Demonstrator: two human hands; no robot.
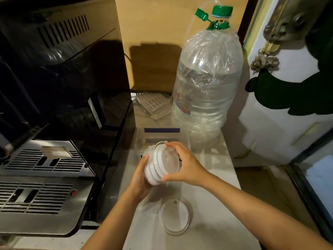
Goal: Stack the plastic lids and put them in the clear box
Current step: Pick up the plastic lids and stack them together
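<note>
Lids first: one clear round lid (175,216) lies flat and alone on the pale counter (212,231), nearest the camera, between the two forearms. It has a raised rim and a small hole near its far edge; its see-through plastic lets the counter show through.

Just beyond it, a stack of lids (161,164) is held in the air, tilted on edge so the rims show as white ridges side by side. The exact count is hard to tell; the rims blur together. The face turned toward the camera is clear and glossy.

Left hand (139,177) cups the stack from below and behind, fingers curled around its lower edge, mostly hidden by the lids. Right hand (185,164) grips the stack from the right, thumb on the near rim, fingers (172,144) over the top rim. Both hands are closed on the stack.

Behind the stack stands the clear box (142,138), open at the top, with a dark blue strip (162,130) along its far wall. Its walls are faint and its inside is largely blocked by the stack and hands.

Farther back on the right, a big water bottle (207,83) with a green cap (222,10). To the left, a dark machine (72,87) with a metal drip grille (45,161), cut off by the frame edge.
</note>
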